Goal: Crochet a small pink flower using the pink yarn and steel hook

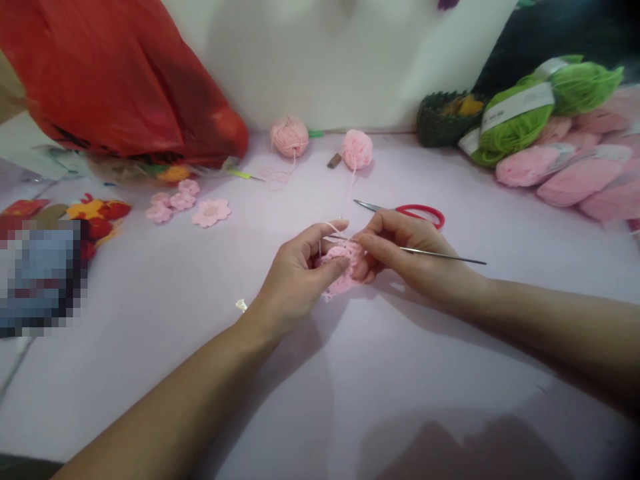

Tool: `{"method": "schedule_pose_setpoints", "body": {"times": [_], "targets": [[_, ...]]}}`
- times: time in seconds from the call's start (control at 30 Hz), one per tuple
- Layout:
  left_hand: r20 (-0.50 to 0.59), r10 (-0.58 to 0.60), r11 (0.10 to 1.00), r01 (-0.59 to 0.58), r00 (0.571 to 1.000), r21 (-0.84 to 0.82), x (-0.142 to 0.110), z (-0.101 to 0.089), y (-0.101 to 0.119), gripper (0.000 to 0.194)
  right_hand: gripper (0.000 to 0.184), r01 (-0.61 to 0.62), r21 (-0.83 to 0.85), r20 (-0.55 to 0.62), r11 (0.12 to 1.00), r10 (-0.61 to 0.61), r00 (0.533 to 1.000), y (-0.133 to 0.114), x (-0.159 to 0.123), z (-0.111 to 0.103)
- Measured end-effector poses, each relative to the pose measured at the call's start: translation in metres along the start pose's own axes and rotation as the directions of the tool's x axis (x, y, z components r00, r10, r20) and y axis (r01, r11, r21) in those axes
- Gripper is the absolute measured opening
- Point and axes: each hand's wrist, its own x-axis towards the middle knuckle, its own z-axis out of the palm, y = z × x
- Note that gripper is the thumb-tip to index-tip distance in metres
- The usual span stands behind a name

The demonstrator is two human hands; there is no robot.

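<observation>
My left hand [305,273] pinches a pink crochet piece [339,275] between thumb and fingers, and pink yarn runs over its raised index finger. Closed around a thin metal crochet hook [445,254] is my right hand [400,250]; the hook's tip reaches to the top edge of the crochet piece. From there a strand leads back to a fluffy pink yarn ball [358,149]. Scissors [423,215] with red handles lie just behind my right hand. Part of the crochet piece is hidden by my fingers.
Pink crochet flowers [212,213] lie at left, near a red bag [125,87]. A second pink yarn ball [289,137] sits at the back. Green skeins [517,123], pink skeins [583,177] and a dark green crocheted pot [440,123] are at back right.
</observation>
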Motion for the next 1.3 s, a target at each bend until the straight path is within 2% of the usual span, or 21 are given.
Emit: {"method": "schedule_pose_setpoints", "body": {"times": [0.13,0.47,0.6,1.03,1.3], "targets": [[-0.014,-0.03,0.999,0.031,0.999,0.045,0.0,0.001,0.001,0.05,0.021,-0.002,0.024,-0.005,1.0,0.002,1.0,-0.001,0.001,0.0],[0.007,-0.042,0.999,0.042,0.999,0.034,-0.001,0.0,0.006,0.052,0.022,-0.021,0.047,-0.002,0.999,0.021,1.0,-0.002,0.003,-0.001],[0.005,-0.021,1.0,0.021,1.0,-0.002,0.001,-0.002,0.002,0.049,0.02,-0.023,0.042,0.009,0.999,0.023,1.0,-0.001,0.003,0.0],[0.04,-0.065,0.984,0.071,0.997,-0.162,0.004,-0.007,-0.005,0.049,0.019,-0.02,0.019,0.067,1.0,0.019,0.998,-0.004,0.003,-0.003],[0.041,-0.093,0.978,0.099,0.995,-0.183,0.005,-0.008,-0.003,0.052,0.019,0.002,0.0,0.118,1.0,-0.002,0.993,-0.009,0.003,-0.006]]}}
